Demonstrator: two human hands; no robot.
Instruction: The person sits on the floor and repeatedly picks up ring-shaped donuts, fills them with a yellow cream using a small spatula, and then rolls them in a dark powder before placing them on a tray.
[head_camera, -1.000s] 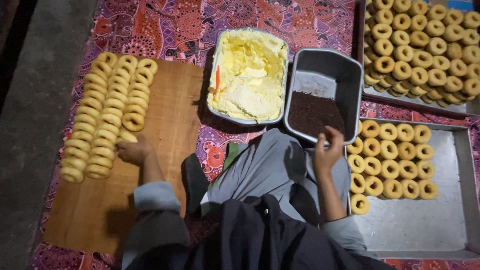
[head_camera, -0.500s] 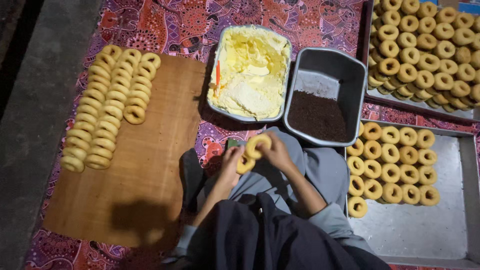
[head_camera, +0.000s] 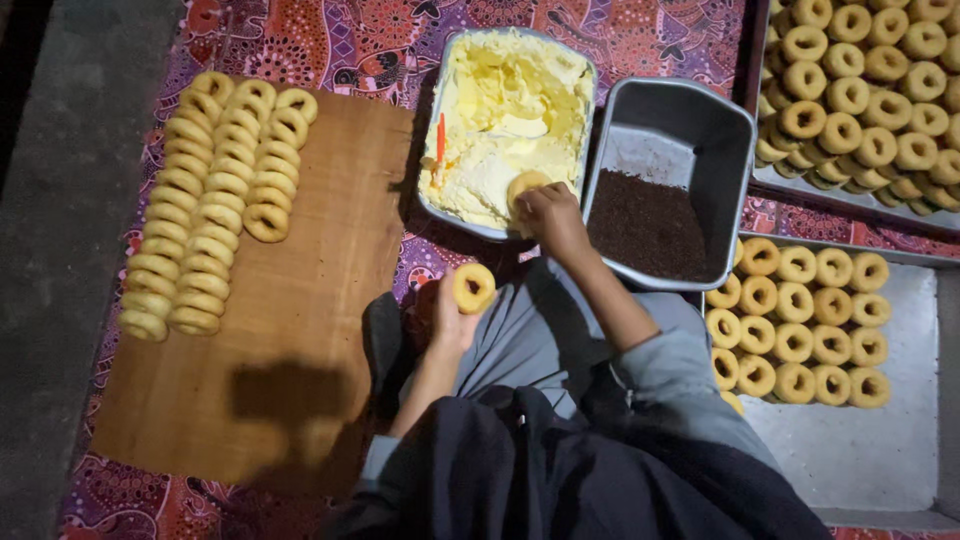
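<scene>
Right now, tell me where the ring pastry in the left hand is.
In the head view the ring pastry is held up by the left hand over the lap, just below the tub of yellow cream, right of the wooden board.

Lit unevenly, from above and somewhat to the right, with the brightest patch on the pale yellow cream in the rectangular metal tub (head_camera: 505, 110). Dimmer toward every edge, nearly black along the grey concrete strip (head_camera: 55, 250) at the left and over the dark clothing at the bottom. A soft, blurred head-shaped shadow thrown onto the light brown wooden board (head_camera: 300, 330); deeper shadow pooled beside the tub. Faint dull sheen on the empty silver baking tray (head_camera: 880, 440), no hard glare. Slightly soft overall, grainy in the dark areas, with straight edges bowed a little near the corners.
</scene>
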